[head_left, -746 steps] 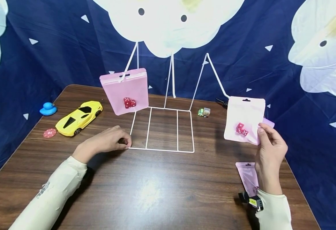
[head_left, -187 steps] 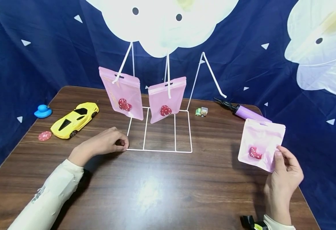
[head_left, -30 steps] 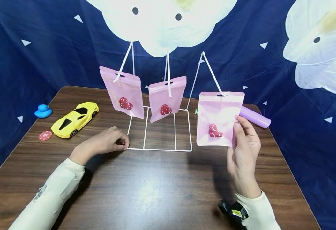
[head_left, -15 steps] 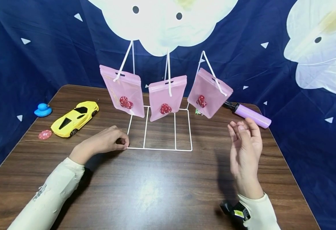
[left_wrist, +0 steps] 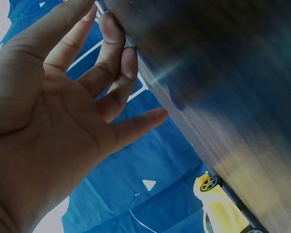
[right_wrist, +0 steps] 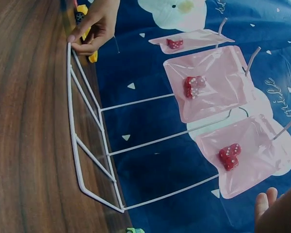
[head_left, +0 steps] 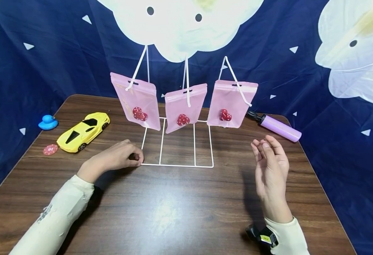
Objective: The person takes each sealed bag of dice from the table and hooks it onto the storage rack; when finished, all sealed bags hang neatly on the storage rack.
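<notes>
A white wire display rack stands on the table, with three arms rising at its back and sloping forward as hooks. My left hand pinches its front left corner between thumb and fingers. From each hook hangs a pink zip bag with red dice inside: the left bag, the middle bag and the right bag. The right wrist view shows the dice through the right bag's film. My right hand is raised in front and to the right of that bag, fingers loosely bent, holding nothing.
To the left are a yellow toy car, a blue rubber duck and a red poker chip. A purple hand pump lies at the back right. A small green toy truck is mostly hidden behind the right bag.
My right hand has let go of the third bag, now hanging on the right hook. It swung tilted half a second ago and now hangs straighter. My left hand has stayed at the rack's corner.
</notes>
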`<action>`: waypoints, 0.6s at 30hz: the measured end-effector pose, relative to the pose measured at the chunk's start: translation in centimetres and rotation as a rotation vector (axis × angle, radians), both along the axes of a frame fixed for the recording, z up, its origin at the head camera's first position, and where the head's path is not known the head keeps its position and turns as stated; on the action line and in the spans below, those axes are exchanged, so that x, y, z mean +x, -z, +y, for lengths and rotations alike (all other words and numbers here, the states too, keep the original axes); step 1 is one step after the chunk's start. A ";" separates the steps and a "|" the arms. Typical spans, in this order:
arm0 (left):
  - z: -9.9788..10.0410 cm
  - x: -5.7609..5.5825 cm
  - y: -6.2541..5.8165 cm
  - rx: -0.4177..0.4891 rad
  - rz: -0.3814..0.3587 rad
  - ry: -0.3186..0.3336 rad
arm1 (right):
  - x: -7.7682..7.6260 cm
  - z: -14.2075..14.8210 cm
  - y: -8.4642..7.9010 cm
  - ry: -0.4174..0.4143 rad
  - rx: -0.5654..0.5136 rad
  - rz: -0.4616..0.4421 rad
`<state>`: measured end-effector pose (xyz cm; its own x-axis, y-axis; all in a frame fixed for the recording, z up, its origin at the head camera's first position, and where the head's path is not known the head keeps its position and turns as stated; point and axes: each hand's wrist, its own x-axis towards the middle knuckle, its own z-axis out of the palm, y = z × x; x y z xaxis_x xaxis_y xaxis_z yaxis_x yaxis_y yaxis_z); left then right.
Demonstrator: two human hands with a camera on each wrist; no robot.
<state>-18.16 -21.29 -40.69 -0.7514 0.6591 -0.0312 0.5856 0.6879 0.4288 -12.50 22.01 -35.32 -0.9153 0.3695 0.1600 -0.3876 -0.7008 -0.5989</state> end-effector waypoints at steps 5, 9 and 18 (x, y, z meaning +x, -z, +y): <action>0.0 -0.2 -0.2 -0.007 0.017 -0.001 | -0.3 0.1 1.0 -0.052 0.101 -0.046; -0.3 0.0 -0.6 -0.014 -0.018 -0.001 | -0.5 0.3 2.3 -0.172 0.314 -0.112; -1.0 0.3 -2.1 -0.036 -0.076 -0.055 | -1.5 2.3 4.3 -0.364 0.894 -0.159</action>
<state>-17.87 -22.28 -38.63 -0.7808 0.6147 -0.1120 0.5137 0.7336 0.4450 -14.00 24.32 -39.58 -0.9846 -0.1371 0.1082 -0.1059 -0.0241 -0.9941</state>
